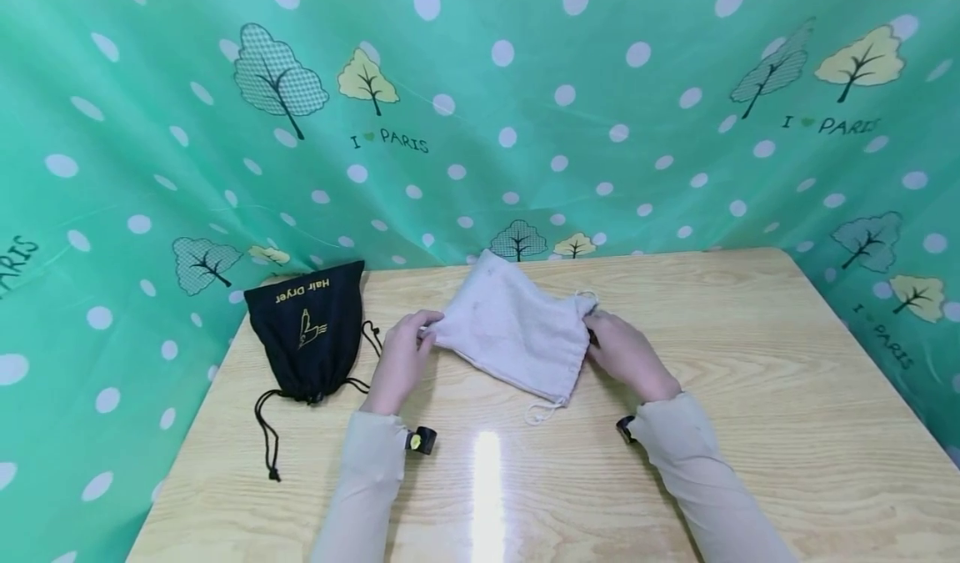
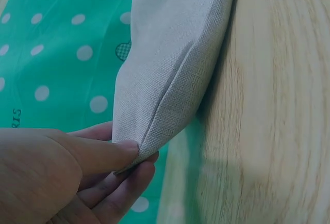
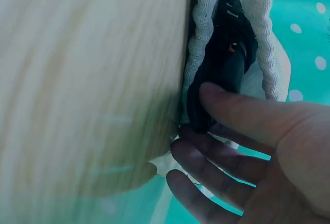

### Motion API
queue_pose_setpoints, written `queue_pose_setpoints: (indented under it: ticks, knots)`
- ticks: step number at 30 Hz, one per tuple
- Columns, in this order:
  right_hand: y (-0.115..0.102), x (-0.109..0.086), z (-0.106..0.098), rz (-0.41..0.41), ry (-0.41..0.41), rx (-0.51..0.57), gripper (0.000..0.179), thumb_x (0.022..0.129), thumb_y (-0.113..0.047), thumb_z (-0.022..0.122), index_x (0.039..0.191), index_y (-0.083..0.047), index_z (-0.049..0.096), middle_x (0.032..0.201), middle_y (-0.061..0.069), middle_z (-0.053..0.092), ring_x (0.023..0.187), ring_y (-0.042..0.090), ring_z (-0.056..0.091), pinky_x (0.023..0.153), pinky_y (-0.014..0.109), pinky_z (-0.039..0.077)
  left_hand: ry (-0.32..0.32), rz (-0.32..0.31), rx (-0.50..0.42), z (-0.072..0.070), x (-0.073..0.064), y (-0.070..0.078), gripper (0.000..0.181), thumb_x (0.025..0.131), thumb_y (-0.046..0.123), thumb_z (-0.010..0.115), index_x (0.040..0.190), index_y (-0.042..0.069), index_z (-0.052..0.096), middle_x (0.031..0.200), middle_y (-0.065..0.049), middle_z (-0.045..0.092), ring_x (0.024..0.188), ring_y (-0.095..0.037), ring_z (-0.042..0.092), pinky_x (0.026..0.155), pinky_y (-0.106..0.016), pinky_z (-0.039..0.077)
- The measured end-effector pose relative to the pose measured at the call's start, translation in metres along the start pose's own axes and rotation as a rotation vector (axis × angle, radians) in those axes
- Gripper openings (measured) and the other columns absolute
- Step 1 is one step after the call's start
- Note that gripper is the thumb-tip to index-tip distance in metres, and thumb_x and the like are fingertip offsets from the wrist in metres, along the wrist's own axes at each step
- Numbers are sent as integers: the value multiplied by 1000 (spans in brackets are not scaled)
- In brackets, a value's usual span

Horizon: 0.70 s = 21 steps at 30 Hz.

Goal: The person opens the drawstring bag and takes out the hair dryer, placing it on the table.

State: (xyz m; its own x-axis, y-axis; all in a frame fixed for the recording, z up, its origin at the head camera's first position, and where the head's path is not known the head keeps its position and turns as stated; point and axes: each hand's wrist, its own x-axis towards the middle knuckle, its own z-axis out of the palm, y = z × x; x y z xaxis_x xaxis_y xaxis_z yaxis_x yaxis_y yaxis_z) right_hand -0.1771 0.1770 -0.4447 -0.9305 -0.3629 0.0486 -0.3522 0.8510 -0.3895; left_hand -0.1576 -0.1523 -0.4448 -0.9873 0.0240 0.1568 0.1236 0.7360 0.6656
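Table (image 1: 750, 363) under pale bag (image 1: 517, 321), dotted cloth (image 1: 480, 87) behind

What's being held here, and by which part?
Left grip: pale bag, by a corner. Right grip: dark object in the bag's mouth, by its outer end.

High head view forward-down, close wrist views, pale bag (image 1: 517, 321) in all

You work at a screened-off tabletop station, apparently a makeshift recording set: a green sheet (image 1: 480, 79) printed with white dots, trees and "PARIS" lettering hangs behind and on both sides of your wood-grain table (image 1: 750, 338), and a black device (image 1: 427, 439) sits at your left wrist. What room lies beyond, you cannot tell here.
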Motion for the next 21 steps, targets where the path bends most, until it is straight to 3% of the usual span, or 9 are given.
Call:
queue_pose_setpoints:
  ticks: [6,13,21]
  knots:
    - [10,-1,1,0,33,49,3,94,-1,62,94,1,65,99,19,68,96,37,66,83,51,54,31,7,12,3,-1,3,27,95,-1,62,120,8,68,115,-14,67,93,-26,66,80,-39,56]
    - [19,-2,-4,47,12,88,26,95,-3,64,120,4,65,111,23,67,110,43,62,94,55,51,54,17,33,4,-3,3,28,93,-4,64,118,6,69,108,-15,66,90,-26,64,77,-39,55]
    - [21,-2,-6,87,-5,123,34,94,-7,64,124,5,62,107,20,64,101,36,63,89,52,52,68,17,10,0,-1,4,23,94,1,63,117,2,68,109,-16,65,96,-29,66,84,-42,56]
